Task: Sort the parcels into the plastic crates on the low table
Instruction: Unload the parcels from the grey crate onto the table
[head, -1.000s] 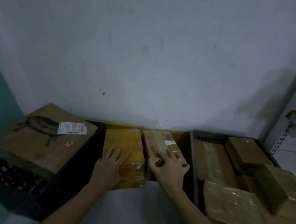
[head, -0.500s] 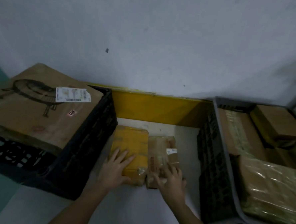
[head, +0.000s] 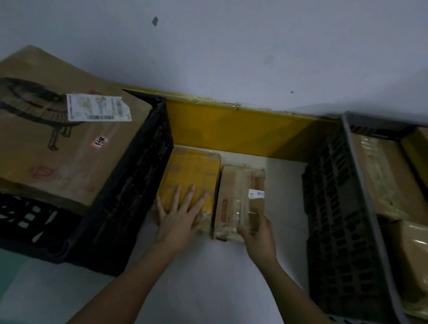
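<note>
Two parcels sit side by side on the low table [head: 277,170], near its back edge, between black crate [head: 130,194] and grey crate [head: 342,219]. My left hand [head: 179,219] lies flat, fingers spread, on the yellow parcel [head: 192,175]. My right hand [head: 258,232] pinches the brown parcel [head: 238,201] at its near right corner. Both look light, stiff, tape-slick; I'd grip the long sides.

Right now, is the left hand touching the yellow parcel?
Touching. The head view shows the left hand lying flat, fingers spread, on the near end of the yellow parcel, with no gap visible beneath the fingers.
</note>
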`<state>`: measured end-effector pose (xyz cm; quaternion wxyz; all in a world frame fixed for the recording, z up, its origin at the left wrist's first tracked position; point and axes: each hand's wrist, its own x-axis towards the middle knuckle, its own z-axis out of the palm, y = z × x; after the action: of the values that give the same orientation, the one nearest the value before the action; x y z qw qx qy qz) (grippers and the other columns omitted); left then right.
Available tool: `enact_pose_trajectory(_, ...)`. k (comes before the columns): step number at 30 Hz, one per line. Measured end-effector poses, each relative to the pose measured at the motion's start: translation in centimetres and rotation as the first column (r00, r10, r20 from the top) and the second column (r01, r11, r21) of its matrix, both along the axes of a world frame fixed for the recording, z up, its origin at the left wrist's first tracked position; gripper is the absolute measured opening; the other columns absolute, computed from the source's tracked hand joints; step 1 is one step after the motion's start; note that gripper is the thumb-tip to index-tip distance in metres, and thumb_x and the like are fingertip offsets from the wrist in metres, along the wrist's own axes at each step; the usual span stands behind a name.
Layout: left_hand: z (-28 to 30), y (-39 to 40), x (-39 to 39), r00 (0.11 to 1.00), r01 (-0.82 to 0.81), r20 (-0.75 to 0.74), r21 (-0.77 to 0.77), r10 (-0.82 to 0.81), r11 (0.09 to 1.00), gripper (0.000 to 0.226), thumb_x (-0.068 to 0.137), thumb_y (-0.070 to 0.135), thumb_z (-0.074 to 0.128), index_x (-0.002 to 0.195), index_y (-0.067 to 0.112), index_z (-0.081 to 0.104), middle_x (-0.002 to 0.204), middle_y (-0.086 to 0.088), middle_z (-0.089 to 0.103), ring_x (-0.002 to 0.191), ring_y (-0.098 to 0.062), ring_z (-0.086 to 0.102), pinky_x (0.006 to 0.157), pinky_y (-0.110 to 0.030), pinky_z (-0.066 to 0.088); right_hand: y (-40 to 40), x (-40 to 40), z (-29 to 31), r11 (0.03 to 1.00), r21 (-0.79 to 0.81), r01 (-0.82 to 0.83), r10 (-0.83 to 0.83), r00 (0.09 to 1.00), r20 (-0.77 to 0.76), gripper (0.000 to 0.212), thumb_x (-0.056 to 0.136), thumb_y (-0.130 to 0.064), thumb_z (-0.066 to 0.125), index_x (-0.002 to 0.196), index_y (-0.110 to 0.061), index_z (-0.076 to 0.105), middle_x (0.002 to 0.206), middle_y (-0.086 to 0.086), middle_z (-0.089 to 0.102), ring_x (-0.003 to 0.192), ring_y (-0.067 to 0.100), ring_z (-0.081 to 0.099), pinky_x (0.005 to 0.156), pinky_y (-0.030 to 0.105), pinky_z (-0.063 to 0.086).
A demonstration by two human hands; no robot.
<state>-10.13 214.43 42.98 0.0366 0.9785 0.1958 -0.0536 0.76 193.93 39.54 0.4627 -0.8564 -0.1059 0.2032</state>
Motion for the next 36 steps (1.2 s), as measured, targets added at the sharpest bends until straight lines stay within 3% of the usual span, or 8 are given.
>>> enact_pose_trajectory(8, 0.9, 5.7, 5.2, 1.0, 0.002, 0.006, -0.072, -0.002, 0.997, 0.085, 0.099, 0.038, 0.05, 0.15, 0.049, -0.017, 0.163, 0.007, -0.021, 0.15, -0.028, -0.021, 0.111, -0.071, -0.009, 5.2, 5.4, 0.7, 0.997, 0.066, -0.033, 0.037, 0.998, -0.057, 0.072, 0.075, -0.041, 0.074, 0.14, -0.039, 0.045, 0.133, -0.002, 0.055, 0.113, 0.016, 0.063, 0.089, 0.04, 0.06)
enact_pose_trajectory(11, 1.5, 7.2, 6.6, 1.0, 0.018, -0.006, -0.085, -0.019, 0.996, 0.085, 0.099, 0.034, 0.053, 0.151, 0.049, -0.013, 0.164, 0.007, -0.02, 0.15, -0.028, -0.021, 0.112, -0.069, -0.009, 5.5, 6.8, 1.1, 0.993, 0.046, -0.11, 0.111, 0.994, -0.021, 0.055, 0.085, -0.013, 0.073, 0.133, -0.026, 0.052, 0.127, -0.005, 0.059, 0.115, 0.015, 0.062, 0.09, 0.031, 0.058)
enact_pose_trajectory(19, 1.6, 8.0, 8.6, 1.0, 0.02, 0.004, -0.1, -0.02, 0.995, 0.085, 0.099, 0.029, 0.052, 0.151, 0.048, -0.012, 0.164, 0.007, -0.018, 0.15, -0.028, -0.02, 0.112, -0.07, -0.008, 6.2, 8.4, 1.1, 0.994, -0.001, -0.108, 0.108, 0.994, -0.013, 0.049, 0.101, -0.006, 0.051, 0.147, -0.019, 0.042, 0.135, -0.004, 0.052, 0.115, 0.007, 0.052, 0.076, 0.005, 0.046)
enact_pose_trajectory(21, 1.7, 7.9, 8.7, 1.0, 0.016, 0.005, -0.106, -0.015, 0.994, 0.085, 0.099, 0.029, 0.053, 0.151, 0.049, -0.011, 0.164, 0.007, -0.017, 0.15, -0.028, -0.02, 0.113, -0.071, -0.008, 6.5, 8.8, 1.2, 0.993, -0.005, -0.116, 0.116, 0.992, -0.045, 0.046, 0.103, -0.009, 0.048, 0.148, -0.019, 0.039, 0.136, -0.004, 0.051, 0.114, 0.007, 0.054, 0.078, 0.006, 0.049)
enact_pose_trajectory(24, 1.8, 7.9, 8.6, 1.0, 0.013, 0.012, -0.108, -0.012, 0.994, 0.087, 0.098, 0.028, 0.054, 0.151, 0.05, -0.011, 0.165, 0.008, -0.015, 0.15, -0.028, -0.019, 0.113, -0.071, -0.007, 6.5, 9.0, 1.1, 0.986, -0.035, -0.163, 0.161, 0.986, -0.038, 0.051, 0.102, -0.013, 0.05, 0.15, -0.025, 0.035, 0.142, 0.0, 0.049, 0.126, 0.016, 0.055, 0.1, 0.031, 0.053)
enact_pose_trajectory(27, 2.1, 8.0, 8.7, 1.0, 0.016, -0.008, -0.119, -0.017, 0.993, 0.088, 0.098, 0.027, 0.055, 0.15, 0.051, -0.011, 0.165, 0.008, -0.016, 0.15, -0.027, -0.019, 0.113, -0.07, -0.007, 6.2, 9.3, 0.7, 0.981, -0.063, -0.185, 0.181, 0.982, -0.055, 0.059, 0.097, -0.015, 0.053, 0.149, -0.034, 0.034, 0.144, 0.001, 0.048, 0.127, 0.021, 0.053, 0.103, 0.045, 0.052)
enact_pose_trajectory(31, 2.4, 8.4, 8.9, 0.998, 0.021, -0.062, -0.15, -0.031, 0.988, 0.097, 0.091, 0.043, 0.063, 0.148, 0.054, -0.014, 0.164, 0.009, -0.018, 0.15, -0.027, -0.018, 0.113, -0.071, -0.003, 5.9, 9.4, 1.3, 0.978, -0.069, -0.199, 0.197, 0.98, -0.031, 0.046, 0.097, -0.02, 0.054, 0.138, -0.037, 0.047, 0.135, -0.003, 0.056, 0.122, 0.02, 0.058, 0.098, 0.042, 0.056)
enact_pose_trajectory(36, 3.6, 8.0, 9.1, 0.99, 0.015, -0.137, -0.13, -0.033, 0.991, 0.121, 0.074, 0.059, 0.076, 0.15, 0.048, -0.018, 0.163, 0.006, -0.022, 0.151, -0.025, -0.017, 0.117, -0.064, 0.002, 5.2, 8.3, 5.3, 0.988, -0.122, -0.089, 0.09, 0.996, -0.002, 0.028, 0.103, -0.022, 0.051, 0.13, -0.017, 0.056, 0.115, -0.004, 0.053, 0.101, 0.013, 0.054, 0.081, 0.023, 0.046)
